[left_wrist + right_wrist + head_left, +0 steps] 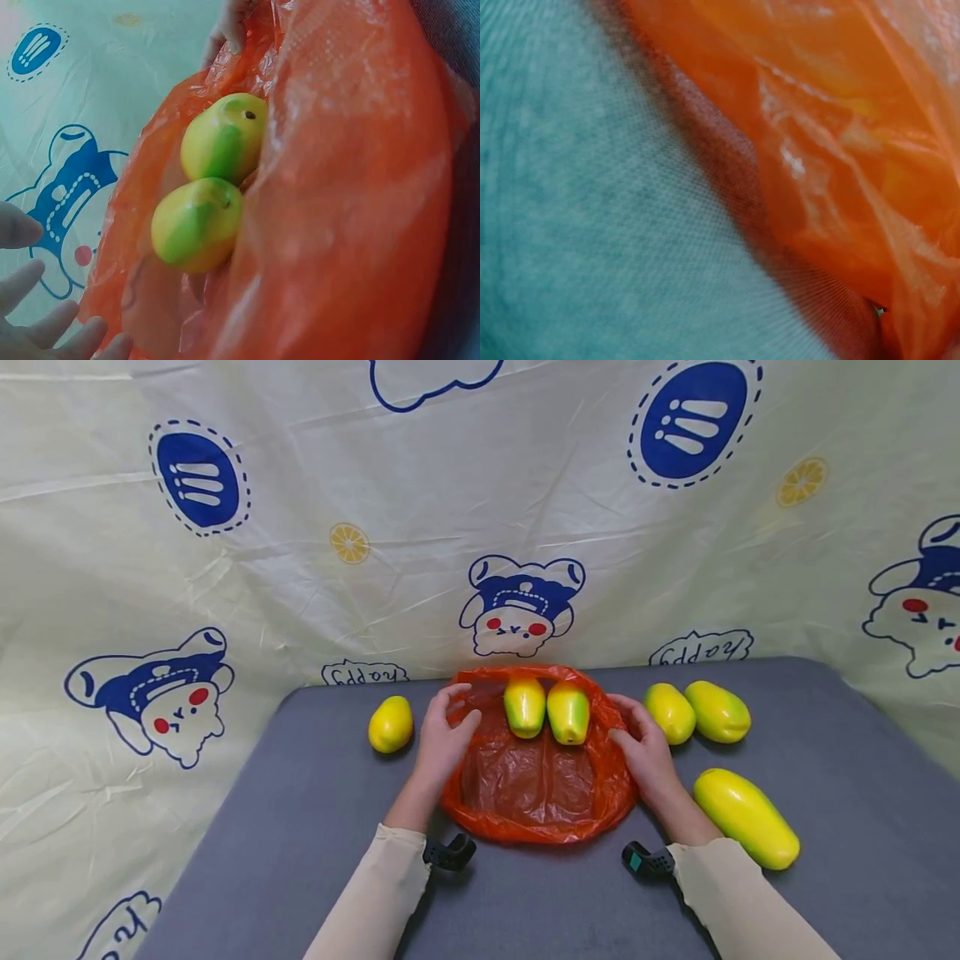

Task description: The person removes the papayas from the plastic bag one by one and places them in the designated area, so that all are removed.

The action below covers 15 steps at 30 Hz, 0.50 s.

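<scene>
A red plastic bag (525, 785) lies on the table with its mouth wide. Inside it, near the far side, two yellow-green papaya-like fruits (524, 707) rest side by side; the left wrist view shows the same fruits (199, 225) close up. My left hand (446, 735) is at the bag's left rim, fingers spread and nothing in them; those fingers (56, 330) appear apart from the film in the left wrist view. At the opposite rim my right hand (645, 747) holds the bag's edge between thumb and fingers. Mostly red film (840, 172) fills the right wrist view.
One yellow fruit (391, 725) sits left of the bag. Two yellow-green fruits (717, 712) lie together beyond my right hand. A long yellow fruit (746, 818) lies by the right forearm. Behind the grey table (300, 827) hangs a printed pale sheet (420, 602).
</scene>
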Each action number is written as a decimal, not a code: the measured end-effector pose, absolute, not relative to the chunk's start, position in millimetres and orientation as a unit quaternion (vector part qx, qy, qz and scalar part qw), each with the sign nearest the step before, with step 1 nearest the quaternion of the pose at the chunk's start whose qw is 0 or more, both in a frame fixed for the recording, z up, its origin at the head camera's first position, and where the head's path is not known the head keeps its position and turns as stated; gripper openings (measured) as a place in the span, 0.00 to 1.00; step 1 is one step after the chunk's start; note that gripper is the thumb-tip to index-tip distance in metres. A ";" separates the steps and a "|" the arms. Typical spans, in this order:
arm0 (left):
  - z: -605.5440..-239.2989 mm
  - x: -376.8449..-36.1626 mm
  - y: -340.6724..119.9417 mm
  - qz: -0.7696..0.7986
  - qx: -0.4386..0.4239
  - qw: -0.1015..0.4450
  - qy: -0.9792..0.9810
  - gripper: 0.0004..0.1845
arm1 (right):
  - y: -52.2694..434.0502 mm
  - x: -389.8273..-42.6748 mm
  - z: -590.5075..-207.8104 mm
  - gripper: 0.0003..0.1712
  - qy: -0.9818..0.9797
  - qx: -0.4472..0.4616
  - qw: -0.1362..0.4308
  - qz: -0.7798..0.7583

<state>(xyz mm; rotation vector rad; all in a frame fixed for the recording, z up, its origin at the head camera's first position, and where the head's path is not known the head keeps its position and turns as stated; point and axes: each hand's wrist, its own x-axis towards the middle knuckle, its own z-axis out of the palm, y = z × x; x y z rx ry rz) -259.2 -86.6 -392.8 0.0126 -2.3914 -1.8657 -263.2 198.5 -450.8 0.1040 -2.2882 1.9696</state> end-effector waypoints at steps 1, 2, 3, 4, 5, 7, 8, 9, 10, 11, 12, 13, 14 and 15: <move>-392.9 -260.2 -85.1 -0.610 0.000 0.050 -0.791 0.22 | 198.5 -263.1 -450.1 0.30 -0.756 0.035 0.061 0.651; -392.8 -261.2 -83.5 -0.608 -0.007 0.048 -0.793 0.22 | 198.8 -263.2 -449.8 0.30 -0.756 0.036 0.061 0.651; -392.6 -262.0 -81.7 -0.605 -0.014 0.046 -0.795 0.22 | 198.9 -263.0 -449.5 0.30 -0.755 0.036 0.061 0.651; -392.4 -262.8 -79.8 -0.605 -0.020 0.044 -0.795 0.22 | 199.0 -262.8 -449.3 0.30 -0.755 0.037 0.061 0.652; -392.3 -263.8 -78.0 -0.604 -0.024 0.042 -0.795 0.21 | 199.1 -262.6 -449.4 0.30 -0.755 0.037 0.060 0.651; -391.3 -266.0 -74.0 -0.609 -0.033 0.036 -0.792 0.21 | 199.6 -262.6 -450.3 0.30 -0.757 0.038 0.061 0.650; -390.6 -266.9 -72.1 -0.612 -0.036 0.032 -0.789 0.21 | 199.8 -262.7 -451.0 0.30 -0.757 0.038 0.061 0.650; -390.2 -268.0 -70.3 -0.615 -0.035 0.026 -0.787 0.22 | 200.1 -262.5 -451.5 0.30 -0.758 0.040 0.061 0.648; -389.9 -269.2 -68.6 -0.619 -0.034 0.020 -0.784 0.21 | 200.3 -262.6 -452.1 0.30 -0.757 0.041 0.061 0.649; -389.4 -270.5 -66.9 -0.623 -0.031 0.015 -0.781 0.21 | 200.6 -262.8 -452.8 0.30 -0.758 0.044 0.061 0.648; -388.9 -272.0 -65.2 -0.628 -0.029 0.011 -0.778 0.21 | 200.5 -262.9 -453.1 0.30 -0.757 0.045 0.061 0.649; -388.5 -273.5 -63.7 -0.632 -0.027 0.006 -0.775 0.22 | 200.7 -263.2 -453.2 0.29 -0.757 0.046 0.061 0.649; -388.5 -275.4 -62.3 -0.636 -0.026 0.003 -0.771 0.22 | 200.7 -263.4 -453.0 0.29 -0.757 0.047 0.061 0.649; -388.4 -277.4 -60.9 -0.639 -0.025 0.001 -0.768 0.22 | 200.9 -263.7 -452.6 0.29 -0.757 0.046 0.060 0.649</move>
